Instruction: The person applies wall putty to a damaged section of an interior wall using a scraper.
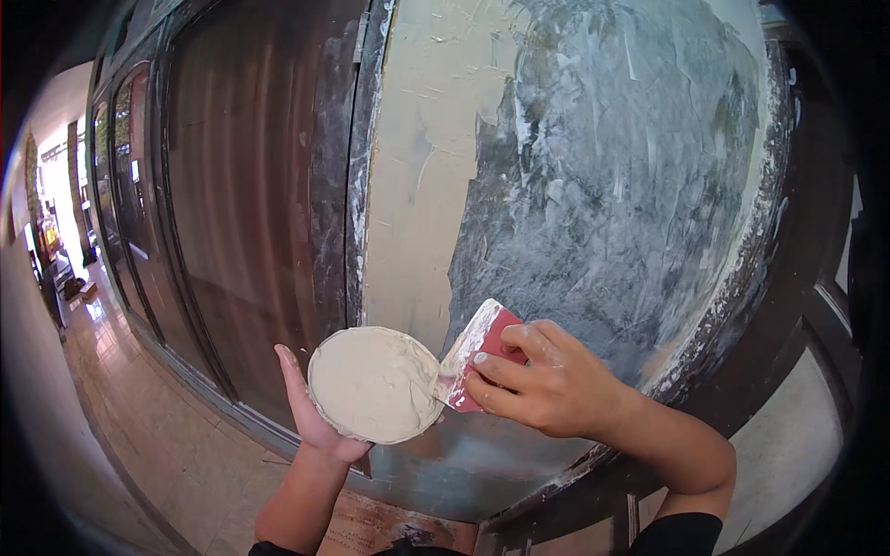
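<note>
One scraper [497, 337], pinched in the right hand [542, 380], slants up-right lengthwise, coated edge [471, 350] leftward; the left hand [324, 428], half-open, cups putty [371, 385].

A wide brown glazed pane [241, 195] with vertical, curtain-like folds stands on the left, set in a dark frame [332, 185] scuffed with pale smears; farther left are narrower glazed panels [139, 199]; below them runs a shiny tiled floor [153, 417], edged by a pale wall [42, 389]; beyond is a bright opening [63, 176], with dark clutter [79, 285] near it, too small to name; on the right is dark woodwork [765, 375] with a pale panel [793, 431]; a brown printed sheet [357, 526] shows at the lower edge.
</note>
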The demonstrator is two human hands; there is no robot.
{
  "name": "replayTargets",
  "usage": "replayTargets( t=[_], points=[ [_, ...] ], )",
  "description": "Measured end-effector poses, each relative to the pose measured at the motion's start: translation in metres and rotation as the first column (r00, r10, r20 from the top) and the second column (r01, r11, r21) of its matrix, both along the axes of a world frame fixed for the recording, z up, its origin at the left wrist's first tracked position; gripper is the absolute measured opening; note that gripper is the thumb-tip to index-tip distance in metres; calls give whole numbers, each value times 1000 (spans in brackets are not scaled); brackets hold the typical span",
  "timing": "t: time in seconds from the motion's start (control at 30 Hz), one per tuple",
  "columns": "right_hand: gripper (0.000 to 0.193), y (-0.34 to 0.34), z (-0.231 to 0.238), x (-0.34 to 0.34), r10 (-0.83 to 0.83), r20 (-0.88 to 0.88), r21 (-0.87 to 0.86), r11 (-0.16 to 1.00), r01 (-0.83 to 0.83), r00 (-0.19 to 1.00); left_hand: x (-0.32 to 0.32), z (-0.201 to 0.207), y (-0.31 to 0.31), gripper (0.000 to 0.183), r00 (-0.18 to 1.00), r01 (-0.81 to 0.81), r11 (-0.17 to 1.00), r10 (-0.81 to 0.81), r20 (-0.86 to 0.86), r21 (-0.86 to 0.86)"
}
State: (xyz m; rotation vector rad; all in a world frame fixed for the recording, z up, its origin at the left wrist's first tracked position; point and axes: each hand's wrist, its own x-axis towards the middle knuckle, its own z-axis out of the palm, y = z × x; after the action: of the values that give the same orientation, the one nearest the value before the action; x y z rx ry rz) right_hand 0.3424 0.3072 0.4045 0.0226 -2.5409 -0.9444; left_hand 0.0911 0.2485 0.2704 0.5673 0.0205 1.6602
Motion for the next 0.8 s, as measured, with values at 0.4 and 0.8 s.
replayTargets(
  t=[0.4,0.8],
  points=[
    [27,-19,-3,9,-123,-18,-46,991,122,992,16,3,-1,111,998,28,999,-30,-54,-46],
    [24,-3,-5,3,-200,-229,-134,976,173,953,18,-1,4,115,993,61,997,-64,-98,-36]
  ],
)
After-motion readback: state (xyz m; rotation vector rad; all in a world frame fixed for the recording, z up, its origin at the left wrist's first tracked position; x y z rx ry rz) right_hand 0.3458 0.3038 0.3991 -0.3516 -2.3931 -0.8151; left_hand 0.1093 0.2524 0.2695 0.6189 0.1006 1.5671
